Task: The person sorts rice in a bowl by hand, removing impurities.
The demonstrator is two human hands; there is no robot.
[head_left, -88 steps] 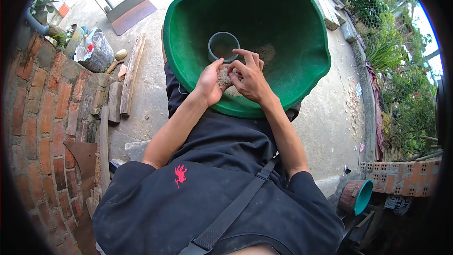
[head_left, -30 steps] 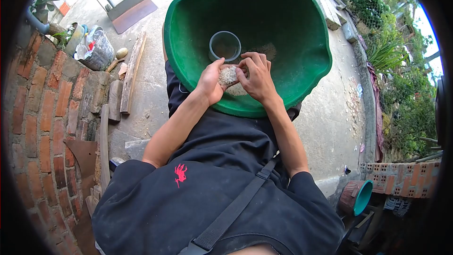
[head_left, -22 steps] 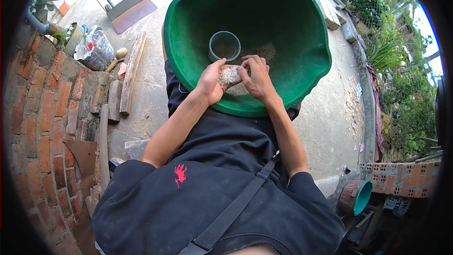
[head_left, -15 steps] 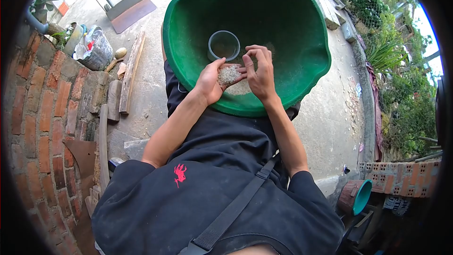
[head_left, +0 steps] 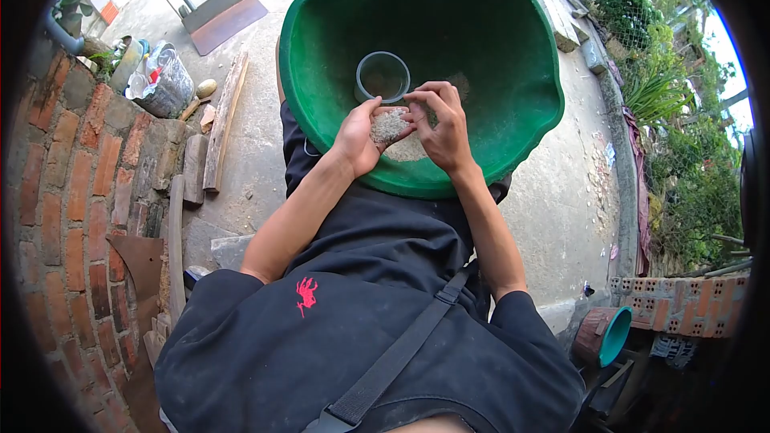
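A big green plastic basin (head_left: 513, 48) lies tilted on my lap. Inside it stands a small clear round container (head_left: 382, 77), beside a patch of pale grit (head_left: 409, 148) on the basin's floor. My left hand (head_left: 361, 136) is cupped palm up over the basin's near rim, holding a small heap of grit (head_left: 388, 124). My right hand (head_left: 443, 124) hovers just right of that heap, its thumb and forefinger pinched together near the container's edge; whether a grain is between them is too small to tell.
A brick wall (head_left: 72, 192) runs along my left, with wooden planks (head_left: 223, 124) and a metal bucket of rubbish (head_left: 164, 84) at its foot. A hand trolley (head_left: 216, 12) stands on the concrete beyond. A teal-lined bucket (head_left: 609, 335) lies at my right near hollow bricks; plants line the right edge.
My right hand lifted off the heap in my left palm and moved up toward the clear container with fingers pinched. My left hand stayed cupped with the grit.
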